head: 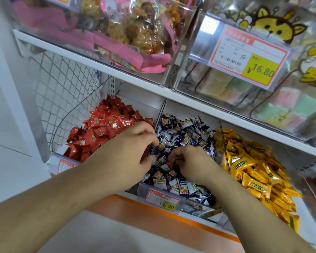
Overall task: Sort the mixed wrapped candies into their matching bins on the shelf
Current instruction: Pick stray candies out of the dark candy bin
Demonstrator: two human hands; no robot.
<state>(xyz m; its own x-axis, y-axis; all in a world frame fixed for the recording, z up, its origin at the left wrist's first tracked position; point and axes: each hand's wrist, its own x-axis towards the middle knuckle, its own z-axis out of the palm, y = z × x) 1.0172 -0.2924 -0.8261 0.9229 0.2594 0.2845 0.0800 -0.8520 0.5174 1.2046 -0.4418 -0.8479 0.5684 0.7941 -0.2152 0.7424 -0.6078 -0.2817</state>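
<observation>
Both my hands are down in the middle bin (148, 188), centre of the frame, among the dark blue-and-white candies (182, 136). My left hand (133, 152) sits at the bin's left edge, fingers curled and pinching a few of those wrappers against the thumb. My right hand (192, 163) lies just beside it, fingers curled down into the pile; I cannot tell for sure what it pinches, though a small red-wrapped candy (169, 163) shows right at its fingertips. Red candies (102, 128) heap the bin to the left, yellow candies (254, 165) the bin to the right. A price tag (161, 199) reading 19.90 hangs on the middle bin's front. Upper shelf: pink snack bags (128, 33), and a 16.80 tag (248, 55) at upper right.
</observation>
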